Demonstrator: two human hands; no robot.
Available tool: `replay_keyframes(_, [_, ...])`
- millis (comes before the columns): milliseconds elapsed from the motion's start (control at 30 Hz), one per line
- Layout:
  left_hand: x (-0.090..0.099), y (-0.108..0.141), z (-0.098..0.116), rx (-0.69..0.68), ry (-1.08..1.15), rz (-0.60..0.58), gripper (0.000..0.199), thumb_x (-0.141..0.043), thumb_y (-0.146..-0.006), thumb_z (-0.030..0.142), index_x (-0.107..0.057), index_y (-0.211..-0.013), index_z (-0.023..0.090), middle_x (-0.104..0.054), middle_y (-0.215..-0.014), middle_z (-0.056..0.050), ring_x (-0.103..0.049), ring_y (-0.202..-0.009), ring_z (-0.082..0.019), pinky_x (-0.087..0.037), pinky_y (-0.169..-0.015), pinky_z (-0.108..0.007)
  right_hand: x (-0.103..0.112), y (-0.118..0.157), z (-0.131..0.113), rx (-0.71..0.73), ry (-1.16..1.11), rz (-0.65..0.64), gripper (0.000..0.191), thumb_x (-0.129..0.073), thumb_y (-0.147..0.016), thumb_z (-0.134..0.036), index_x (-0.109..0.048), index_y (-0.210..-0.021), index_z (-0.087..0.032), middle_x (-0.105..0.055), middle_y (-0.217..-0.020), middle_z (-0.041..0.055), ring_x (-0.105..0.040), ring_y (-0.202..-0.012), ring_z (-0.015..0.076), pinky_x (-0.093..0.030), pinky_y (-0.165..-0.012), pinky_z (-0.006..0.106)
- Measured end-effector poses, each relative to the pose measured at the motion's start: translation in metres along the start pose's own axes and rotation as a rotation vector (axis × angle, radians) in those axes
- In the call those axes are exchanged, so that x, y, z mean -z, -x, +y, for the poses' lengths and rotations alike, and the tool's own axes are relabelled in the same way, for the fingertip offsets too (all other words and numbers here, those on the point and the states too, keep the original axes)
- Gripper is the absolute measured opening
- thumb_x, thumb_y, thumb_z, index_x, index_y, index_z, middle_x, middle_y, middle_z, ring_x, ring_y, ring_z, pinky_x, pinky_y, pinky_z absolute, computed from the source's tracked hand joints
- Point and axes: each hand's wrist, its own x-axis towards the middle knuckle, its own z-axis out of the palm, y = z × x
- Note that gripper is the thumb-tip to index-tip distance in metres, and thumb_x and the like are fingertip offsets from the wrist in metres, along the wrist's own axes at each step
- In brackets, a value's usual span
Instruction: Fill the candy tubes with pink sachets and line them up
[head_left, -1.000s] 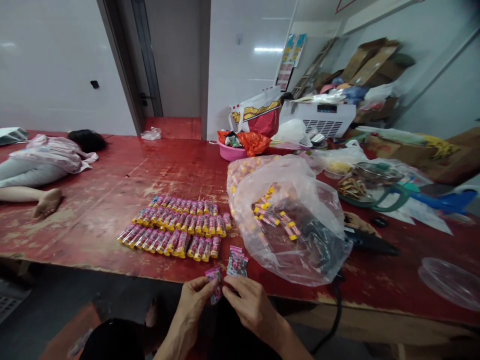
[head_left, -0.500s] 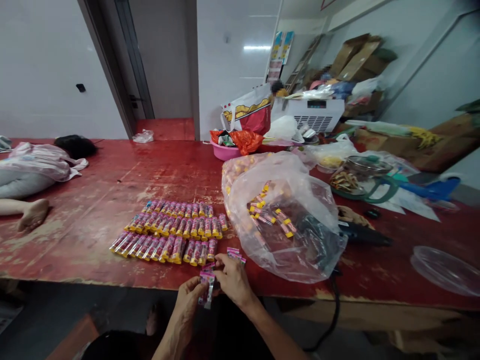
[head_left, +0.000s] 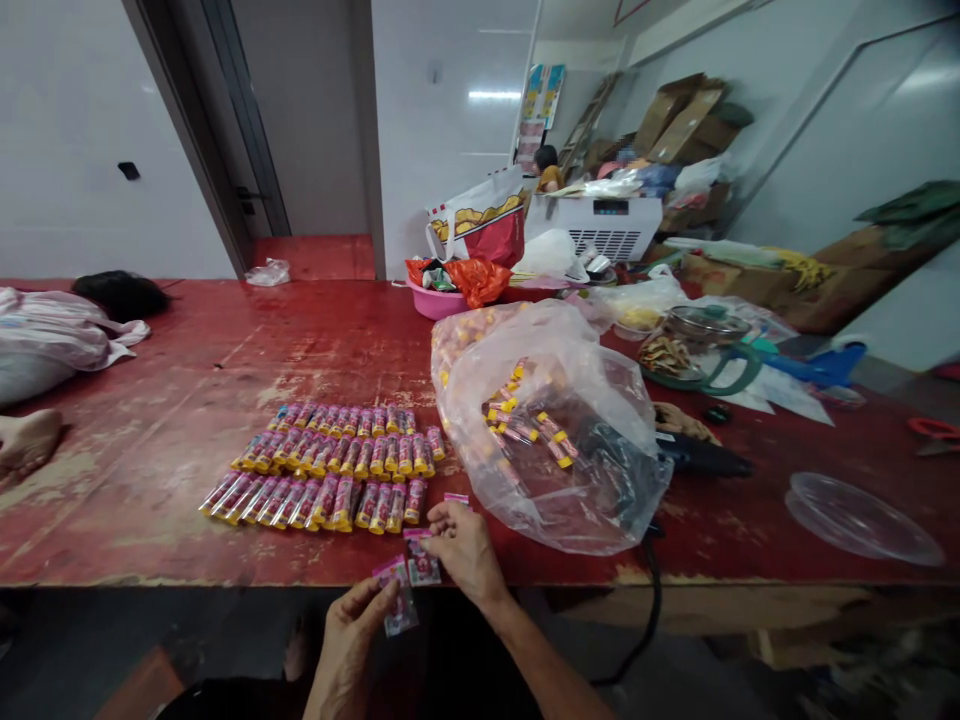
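**While my left grip [head_left: 346, 640] pinches a pink packet [head_left: 396, 597], my right grip [head_left: 465, 552] sits at the red table [head_left: 150, 350] edge**

Left: narrow hold, packet between thumb and fingers, hanging tilted off the edge, so it's lifted clear of the wood. Right: fingers over a second pink packet [head_left: 422, 560] on the table, pressing or gripping, can't tell which. A small pink piece [head_left: 456, 498] lies just past them. Pink tubes with yellow ends [head_left: 322, 490] sit side by side in tight rows nearby, likely packed so they won't roll. Past them, a clear plastic bag [head_left: 555, 480] holds more tubes. A person [head_left: 52, 330] lies on the table, far left.
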Motion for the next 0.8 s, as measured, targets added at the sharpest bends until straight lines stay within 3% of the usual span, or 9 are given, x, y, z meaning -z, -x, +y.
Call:
replay_keyframes(167, [-0.003, 0.013, 0.007, 0.043, 0.08, 0.068, 0.044, -0.097, -0.043, 0.036, -0.078, -0.075, 0.014, -0.076, -0.073, -0.008, -0.068, -0.066, -0.015, -0.052, -0.065, -0.019, 0.048, -0.016, 0.019, -0.024, 0.049, 0.054, 0.014, -0.066, -0.066, -0.02, -0.063, -0.079, -0.015, -0.064, -0.062, -0.0006, -0.062, -0.056, 0.016, -0.048, -0.051, 0.022])
replay_keyframes(300, [-0.005, 0.019, 0.006, 0.043, 0.074, 0.062, 0.043, -0.097, -0.042, 0.038, -0.077, -0.072, 0.014, -0.074, -0.065, -0.006, -0.066, -0.058, -0.014, -0.051, -0.058, -0.017, 0.099, -0.034, 0.034, -0.02, 0.231, 0.231, 0.017, -0.062, -0.078, -0.031, -0.067, -0.079, -0.016, -0.067, -0.071, 0.0041, -0.062, -0.063, 0.0182, -0.047, -0.059, 0.026])
replay_keyframes(400, [-0.001, 0.019, 0.003, 0.071, 0.059, 0.065, 0.043, -0.096, -0.044, 0.04, -0.076, -0.073, 0.014, -0.074, -0.067, -0.006, -0.066, -0.059, -0.016, -0.051, -0.057, -0.02, 0.145, -0.053, 0.043, -0.063, 0.438, 0.41, 0.02, -0.056, -0.086, -0.029, -0.069, -0.085, -0.014, -0.066, -0.082, 0.0099, -0.061, -0.075, 0.0216, -0.043, -0.064, 0.028])
replay_keyframes(500, [0.004, 0.016, 0.0, 0.127, 0.035, 0.044, 0.046, -0.095, -0.045, 0.042, -0.076, -0.075, 0.014, -0.074, -0.068, -0.007, -0.067, -0.063, -0.019, -0.052, -0.06, -0.023, 0.177, -0.068, 0.054, -0.129, 0.638, 0.488, 0.015, -0.058, -0.087, -0.021, -0.069, -0.084, -0.012, -0.063, -0.093, 0.013, -0.06, -0.076, 0.0212, -0.037, -0.061, 0.027])
replay_keyframes(600, [0.004, 0.015, -0.002, 0.057, -0.014, 0.015, 0.044, -0.096, -0.044, 0.043, -0.074, -0.066, 0.012, -0.069, -0.06, -0.004, -0.06, -0.056, -0.012, -0.048, -0.056, -0.016, 0.184, -0.073, 0.068, -0.148, 0.765, 0.457, 0.011, -0.061, -0.089, -0.019, -0.069, -0.087, -0.012, -0.061, -0.095, 0.011, -0.059, -0.073, 0.0178, -0.033, -0.058, 0.025])
replay_keyframes(700, [0.001, 0.016, -0.002, -0.008, -0.044, 0.004, 0.045, -0.095, -0.043, 0.045, -0.069, -0.056, 0.011, -0.061, -0.052, -0.001, -0.051, -0.05, -0.007, -0.042, -0.05, -0.012, 0.18, -0.074, 0.078, -0.121, 0.828, 0.397, 0.017, -0.061, -0.093, -0.028, -0.068, -0.095, -0.013, -0.061, -0.096, 0.0093, -0.06, -0.081, 0.0183, -0.036, -0.062, 0.024])
replay_keyframes(800, [-0.001, 0.016, 0.002, 0.046, 0.04, -0.004, 0.042, -0.097, -0.041, 0.041, -0.072, -0.06, 0.013, -0.063, -0.053, 0.0, -0.053, -0.05, -0.008, -0.044, -0.05, -0.013, 0.181, -0.078, 0.081, -0.093, 0.85, 0.32, 0.024, -0.055, -0.097, -0.032, -0.067, -0.104, -0.013, -0.062, -0.097, 0.009, -0.061, -0.09, 0.0199, -0.04, -0.069, 0.024])
